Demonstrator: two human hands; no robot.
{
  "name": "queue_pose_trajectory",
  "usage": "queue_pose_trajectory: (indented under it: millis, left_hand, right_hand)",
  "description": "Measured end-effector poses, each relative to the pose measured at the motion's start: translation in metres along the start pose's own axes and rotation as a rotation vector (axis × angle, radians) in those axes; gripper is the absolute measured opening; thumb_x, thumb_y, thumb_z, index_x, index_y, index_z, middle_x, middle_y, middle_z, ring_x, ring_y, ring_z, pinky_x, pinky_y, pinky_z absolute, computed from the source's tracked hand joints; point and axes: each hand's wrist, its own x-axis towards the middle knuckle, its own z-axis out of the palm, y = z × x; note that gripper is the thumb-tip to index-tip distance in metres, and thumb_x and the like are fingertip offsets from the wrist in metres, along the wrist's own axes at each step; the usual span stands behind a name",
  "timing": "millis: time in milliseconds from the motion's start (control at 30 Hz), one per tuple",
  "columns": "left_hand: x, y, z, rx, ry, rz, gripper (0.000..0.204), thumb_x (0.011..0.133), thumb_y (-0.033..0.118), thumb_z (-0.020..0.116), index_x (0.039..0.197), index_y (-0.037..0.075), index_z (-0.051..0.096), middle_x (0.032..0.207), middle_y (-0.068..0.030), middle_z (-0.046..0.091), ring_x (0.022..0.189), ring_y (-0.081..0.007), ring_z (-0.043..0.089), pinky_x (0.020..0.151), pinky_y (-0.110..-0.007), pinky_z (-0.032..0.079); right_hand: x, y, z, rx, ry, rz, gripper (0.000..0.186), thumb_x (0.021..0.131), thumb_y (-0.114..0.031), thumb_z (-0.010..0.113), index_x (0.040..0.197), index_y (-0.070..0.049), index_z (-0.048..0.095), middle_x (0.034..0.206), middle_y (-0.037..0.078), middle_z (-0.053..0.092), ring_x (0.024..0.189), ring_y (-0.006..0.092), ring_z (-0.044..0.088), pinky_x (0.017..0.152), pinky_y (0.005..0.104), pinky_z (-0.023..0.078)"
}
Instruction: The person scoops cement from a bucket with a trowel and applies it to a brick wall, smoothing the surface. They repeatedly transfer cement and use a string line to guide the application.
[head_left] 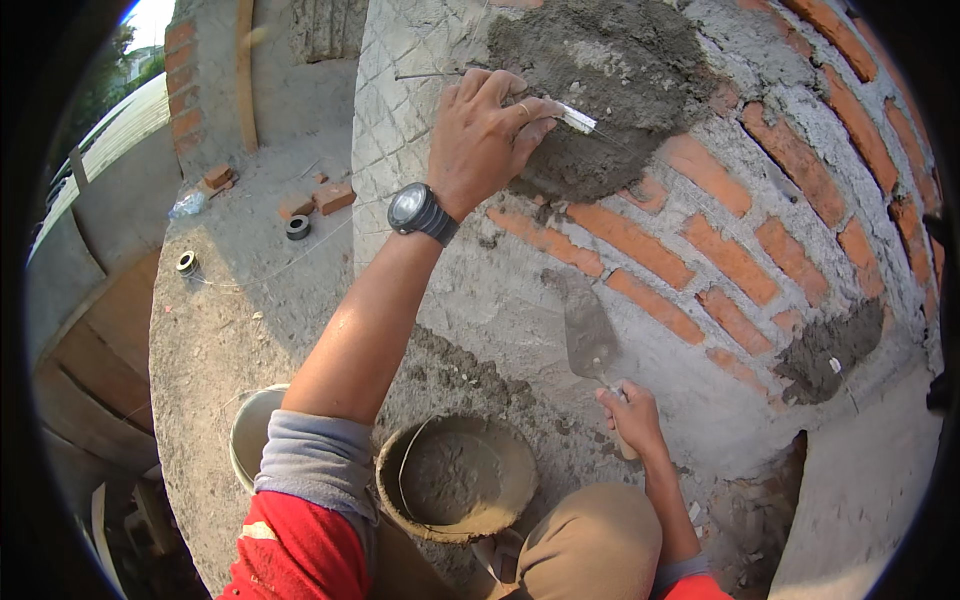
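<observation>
In front of you stands the red brick wall with grey mortar joints (730, 255), partly rendered on its left face with a scored grey cement coat. High on it sits a broad patch of wet dark grey mortar (600, 90), freshly pressed on and still rough; a smaller dab of the same mortar (830, 350) clings lower to the right. Below you the rough concrete floor (240, 300) carries a round mortar-caked bucket (455, 478), about half full of grey mix, with a pale plastic bucket (252, 430) just beside it behind your left arm.

Your left hand (490, 135) lies on the lower left edge of the big patch, fingers closed round a small white stick-like marker (578, 120) that pokes out to the right over the mortar; a thin string appears to run from it, though that is hard to tell. Your right hand (630, 415) has a full grip on the handle of the steel pointed trowel (588, 335), blade up and flat against the bare render, well below the patch and carrying little or no mortar.

You seem to be setting a level marker into the patch. The next move, as I judge it, calls for holding the marker steady with the left hand while the trowel comes up to pack and flatten mortar around it, without nudging it.
</observation>
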Motion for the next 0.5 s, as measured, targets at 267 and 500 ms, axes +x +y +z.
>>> queue_pose_trajectory:
  millis: [267,500]
  left_hand:
    - [-0.014,0.022,0.010,-0.039,-0.046,0.085,0.029,0.090,0.026,0.077,0.119,0.026,0.079,0.105,-0.0049,0.061,0.103,-0.0265,0.056,0.089,-0.041,0.046]
    - [-0.020,0.029,0.011,-0.037,-0.061,0.073,0.038,0.090,0.023,0.076,0.128,0.028,0.075,0.103,-0.0042,0.060,0.098,-0.0253,0.055,0.086,-0.040,0.046]
  right_hand:
    - [-0.020,0.021,0.006,0.201,-0.088,0.037,0.031,0.096,-0.030,0.073,0.089,-0.001,0.068,0.066,0.002,0.062,0.057,0.0097,0.058,0.054,0.0295,0.047]
    - [-0.019,0.022,0.002,0.399,-0.041,0.070,0.031,0.096,-0.029,0.073,0.086,-0.001,0.067,0.066,0.002,0.062,0.055,0.0098,0.058,0.053,0.0287,0.047]
